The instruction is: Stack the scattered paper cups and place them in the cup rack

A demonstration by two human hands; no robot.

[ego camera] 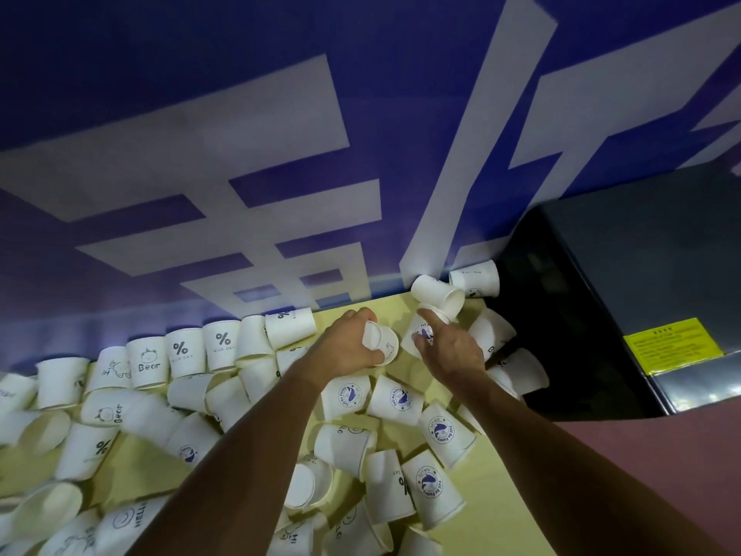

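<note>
Several white paper cups [182,355] with printed logos lie scattered and tipped over on a pale yellow table [493,495]. My left hand [345,347] grips one white cup [383,343] on its side near the table's far edge. My right hand [449,347] curls its fingers round a cup with a blue round logo [421,333], index finger pointing up toward a tipped cup [439,296] just beyond it. I see no cup rack in this view.
A blue wall with large white shapes [280,154] rises behind the table. A black machine [625,274] with a yellow label [673,345] stands at the right, with cups [521,371] leaning against it. A reddish floor [661,455] shows at lower right.
</note>
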